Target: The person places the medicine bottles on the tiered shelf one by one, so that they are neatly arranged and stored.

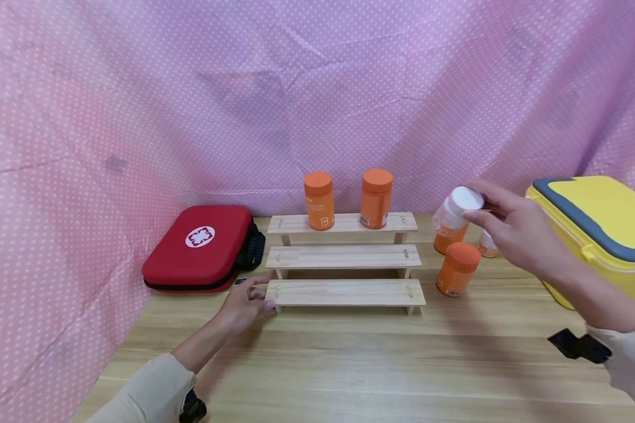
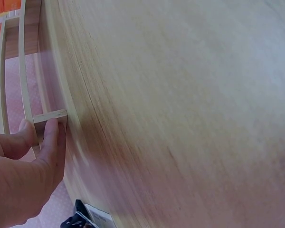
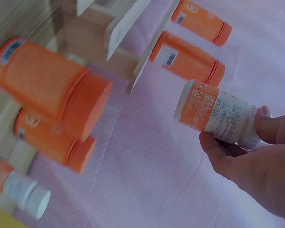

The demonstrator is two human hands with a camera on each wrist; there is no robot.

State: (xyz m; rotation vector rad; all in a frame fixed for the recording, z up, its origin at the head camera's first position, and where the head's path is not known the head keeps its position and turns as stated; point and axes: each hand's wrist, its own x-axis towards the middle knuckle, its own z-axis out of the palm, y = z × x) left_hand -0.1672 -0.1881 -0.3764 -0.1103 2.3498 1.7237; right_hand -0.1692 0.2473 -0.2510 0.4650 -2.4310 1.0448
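Observation:
My right hand [image 1: 524, 232] holds a white pill bottle [image 1: 453, 207] with an orange and white label by its white cap, lifted and tilted near the orange bottles. In the right wrist view, thumb and fingers grip the pill bottle [image 3: 216, 113] around its cap end. With my left hand [image 1: 243, 305] I pinch the left end of a three-tier wooden stand [image 1: 344, 292] at its lowest step. The left wrist view has thumb and fingers on either side of the stand's end leg [image 2: 50, 116]. Two orange bottles, one left [image 1: 320, 201] and one right [image 1: 376, 200], stand upright on the top step.
Right of the stand, an orange bottle [image 1: 457, 270] stands on the wooden table [image 1: 344, 364], another behind it partly hidden by the held one. A smaller white-capped bottle [image 1: 488, 244] is near a yellow box [image 1: 608, 217]. A red first-aid case [image 1: 198, 249] lies at left; pink dotted cloth [image 1: 296, 88] hangs behind.

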